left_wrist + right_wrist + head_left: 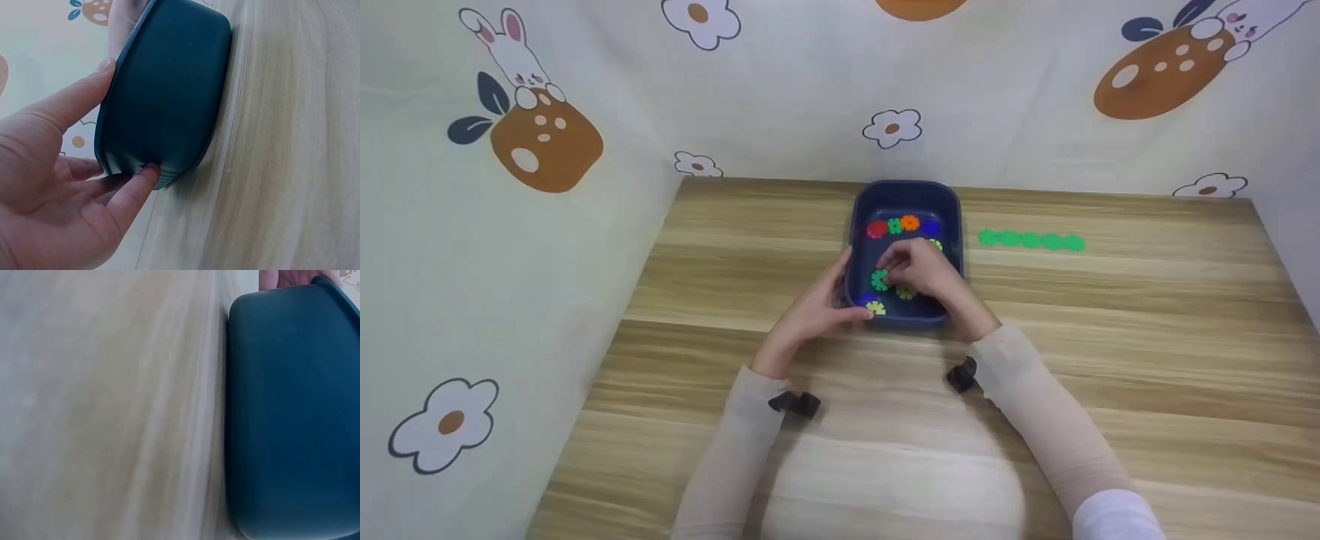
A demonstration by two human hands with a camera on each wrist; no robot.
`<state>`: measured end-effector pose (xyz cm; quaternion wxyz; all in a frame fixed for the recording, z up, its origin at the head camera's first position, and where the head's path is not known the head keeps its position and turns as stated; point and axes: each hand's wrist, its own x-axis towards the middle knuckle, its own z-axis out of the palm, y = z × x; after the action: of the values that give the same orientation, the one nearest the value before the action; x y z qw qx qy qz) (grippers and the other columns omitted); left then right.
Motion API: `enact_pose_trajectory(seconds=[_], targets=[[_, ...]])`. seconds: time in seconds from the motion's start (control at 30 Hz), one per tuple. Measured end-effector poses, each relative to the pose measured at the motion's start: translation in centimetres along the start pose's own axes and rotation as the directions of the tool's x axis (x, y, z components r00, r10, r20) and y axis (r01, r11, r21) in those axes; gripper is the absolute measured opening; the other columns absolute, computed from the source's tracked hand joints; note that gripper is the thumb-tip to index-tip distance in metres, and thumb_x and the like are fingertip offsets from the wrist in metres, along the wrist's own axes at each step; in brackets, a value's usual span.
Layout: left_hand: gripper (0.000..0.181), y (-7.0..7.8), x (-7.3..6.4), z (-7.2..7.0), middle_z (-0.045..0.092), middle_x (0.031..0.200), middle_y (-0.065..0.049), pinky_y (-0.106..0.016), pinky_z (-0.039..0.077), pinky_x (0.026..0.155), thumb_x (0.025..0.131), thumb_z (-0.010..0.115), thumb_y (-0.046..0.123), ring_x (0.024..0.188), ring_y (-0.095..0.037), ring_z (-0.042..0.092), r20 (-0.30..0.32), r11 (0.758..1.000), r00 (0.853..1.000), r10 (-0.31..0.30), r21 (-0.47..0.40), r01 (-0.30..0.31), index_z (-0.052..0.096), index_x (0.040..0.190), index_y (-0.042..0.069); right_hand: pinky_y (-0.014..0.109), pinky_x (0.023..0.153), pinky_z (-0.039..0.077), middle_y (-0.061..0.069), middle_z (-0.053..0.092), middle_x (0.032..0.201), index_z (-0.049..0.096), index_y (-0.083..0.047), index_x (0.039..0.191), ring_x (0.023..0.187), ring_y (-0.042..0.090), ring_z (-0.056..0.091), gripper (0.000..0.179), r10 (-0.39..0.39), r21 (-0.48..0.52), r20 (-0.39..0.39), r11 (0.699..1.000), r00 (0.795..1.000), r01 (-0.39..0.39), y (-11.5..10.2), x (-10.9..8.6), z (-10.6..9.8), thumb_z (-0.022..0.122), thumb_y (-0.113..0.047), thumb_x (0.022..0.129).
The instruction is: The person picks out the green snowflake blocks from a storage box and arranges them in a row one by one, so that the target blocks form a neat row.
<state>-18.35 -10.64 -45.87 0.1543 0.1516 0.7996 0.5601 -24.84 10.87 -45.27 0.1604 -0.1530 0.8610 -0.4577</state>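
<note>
A dark blue plastic bin [907,196] stands on the table with several small notched snowflake discs inside. My left hand [816,309] holds its near left corner. In the left wrist view, the thumb of that hand [67,191] lies on the rim and the fingers touch the outer wall of the bin [163,84]. My right hand [924,268] reaches inside, fingers bent, pinching a green snowflake disc [879,280] at its edge. The bin's outer wall [298,416] fills much of the right wrist view, hiding the right hand there.
Inside the bin lie a red disc [877,229], an orange disc [910,223], a blue disc [931,228] and a yellow disc [875,307], among others. Right of it, a row of joined green discs [1030,241] lies on the wooden table [1147,322]. A patterned cloth [795,97] hangs behind.
</note>
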Motion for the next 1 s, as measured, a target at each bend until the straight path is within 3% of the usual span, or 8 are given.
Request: enact_pose_trajectory(seconds=[0.2,0.6,0.73,1.0], targets=[[0.102,0.0,-0.1,0.0,0.016,0.167,-0.018,-0.043,0.040,0.117,0.086,0.078,0.014,0.149,-0.033,0.033,-0.005,1.000,1.000,0.000,-0.001,0.000,0.009,0.161,0.011,0.024,0.073,0.058,0.016,0.074,0.098,0.073,-0.001,0.101,0.079,0.015,0.067,0.015,0.013,0.060,-0.042,0.998,0.999,-0.010,-0.4,-0.2,-0.2,0.073,-0.001,0.086],[0.103,0.0,0.0,0.0,0.015,0.167,-0.018,-0.043,0.038,0.118,0.085,0.079,0.015,0.150,-0.034,0.031,-0.012,1.000,1.000,0.003,0.003,-0.003,0.009,0.161,0.011,0.030,0.080,0.061,0.017,0.074,0.100,0.073,-0.001,0.101,0.083,0.017,0.068,0.015,-0.015,0.086,-0.092,0.996,0.996,0.023,-0.9,-0.5,-0.7,0.074,-0.002,0.086],[0.104,0.0,0.0,0.0,0.014,0.167,-0.018,-0.043,0.039,0.117,0.084,0.080,0.014,0.150,-0.034,0.031,-0.016,1.000,1.000,0.002,0.009,-0.002,0.010,0.161,0.011,0.023,0.078,0.059,0.018,0.074,0.100,0.073,0.001,0.101,0.081,0.012,0.068,0.017,-0.035,0.099,-0.118,0.994,0.992,0.046,-1.1,-0.6,-1.3,0.075,-0.001,0.085],[0.103,0.1,0.2,0.2,0.016,0.166,-0.022,-0.045,0.041,0.116,0.085,0.076,0.005,0.146,-0.038,0.036,0.007,0.998,1.000,0.017,-0.067,-0.016,0.006,0.161,0.006,0.014,0.072,0.055,0.022,0.072,0.103,0.072,0.003,0.104,0.080,0.009,0.066,0.021,-0.044,0.147,-0.148,0.987,0.988,0.066,-1.7,-1.0,-3.2,0.076,-0.002,0.085]])
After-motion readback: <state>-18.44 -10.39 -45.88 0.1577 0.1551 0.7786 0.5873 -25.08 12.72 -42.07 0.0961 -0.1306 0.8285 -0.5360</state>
